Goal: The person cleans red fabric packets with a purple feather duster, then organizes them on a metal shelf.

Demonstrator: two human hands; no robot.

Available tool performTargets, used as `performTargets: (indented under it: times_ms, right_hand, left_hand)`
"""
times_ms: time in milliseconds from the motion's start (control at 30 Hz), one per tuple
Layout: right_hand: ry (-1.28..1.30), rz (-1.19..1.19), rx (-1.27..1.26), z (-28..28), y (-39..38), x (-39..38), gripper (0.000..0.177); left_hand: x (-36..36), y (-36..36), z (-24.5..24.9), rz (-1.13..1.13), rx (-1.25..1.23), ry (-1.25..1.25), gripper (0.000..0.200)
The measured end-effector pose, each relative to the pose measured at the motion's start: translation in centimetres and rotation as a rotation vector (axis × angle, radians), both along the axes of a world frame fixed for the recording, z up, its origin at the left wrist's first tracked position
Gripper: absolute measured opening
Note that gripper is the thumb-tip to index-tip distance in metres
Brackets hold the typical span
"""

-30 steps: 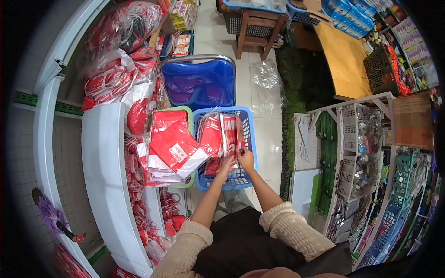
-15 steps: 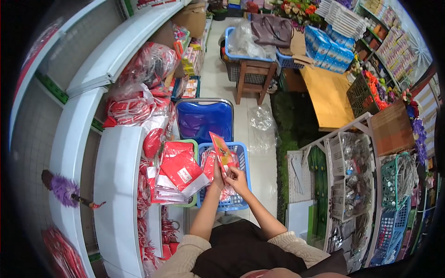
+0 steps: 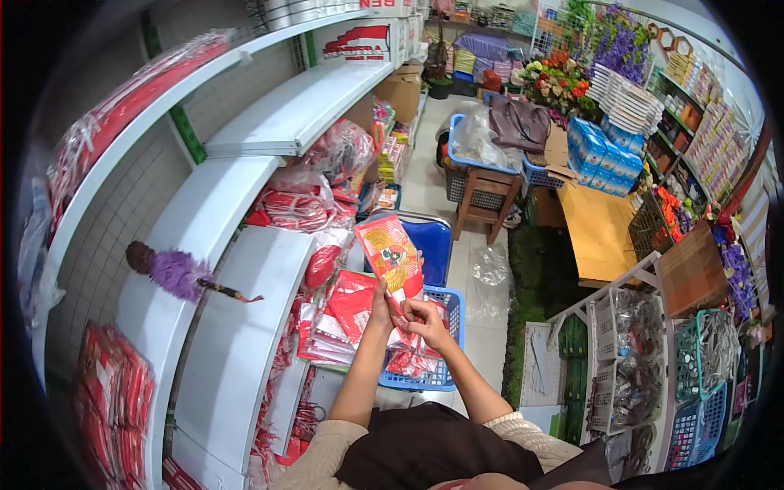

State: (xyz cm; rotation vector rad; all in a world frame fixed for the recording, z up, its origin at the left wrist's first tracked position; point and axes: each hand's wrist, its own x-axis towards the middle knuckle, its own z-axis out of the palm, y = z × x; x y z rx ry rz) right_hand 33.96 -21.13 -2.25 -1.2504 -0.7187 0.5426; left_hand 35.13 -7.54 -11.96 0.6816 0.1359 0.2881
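Note:
A flat red packet (image 3: 390, 255) with a gold printed emblem, apparently in clear plastic, is held up before me. Along its lower left edge my left hand (image 3: 381, 309) is closed on it. The fingers of my right hand (image 3: 423, 322) pinch its lower right corner. Beneath my hands stands a blue plastic basket (image 3: 457, 322) with red-and-white packets inside. Just left of it lies a pile of red and white packets (image 3: 336, 322), partly covered by the held packet and my left arm. Behind the packet shows a blue chair (image 3: 433, 247).
White shelves (image 3: 237, 318) run along my left, with a purple feather duster (image 3: 181, 273) on one and stacked red packets (image 3: 114, 392) lower down. Ahead, a wooden stool (image 3: 483, 196) carries a blue basket. A yellow table (image 3: 600, 233) and wire baskets of bagged goods (image 3: 637, 343) stand right.
The view has swung up and left, showing more of the shelves. The red packet has turned so its emblem side faces me, still held by both hands.

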Motion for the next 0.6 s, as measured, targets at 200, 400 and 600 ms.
performTargets:
  times_ms: [200,400,600]
  right_hand:
    - [-0.068,0.114,0.236,3.1,2.5,-3.2,0.028]
    - [-0.082,0.197,0.290,6.4,6.0,-9.0,0.019]
    - [-0.244,0.266,0.201,8.1,9.8,-13.7,0.008]
  left_hand:
    - [-8.3,1.9,10.7,-0.066,0.209,-0.241,0.091]
    - [-16.5,5.2,13.4,0.152,0.284,-0.299,0.077]
    - [-23.7,8.2,17.0,0.518,0.265,-0.273,0.088]
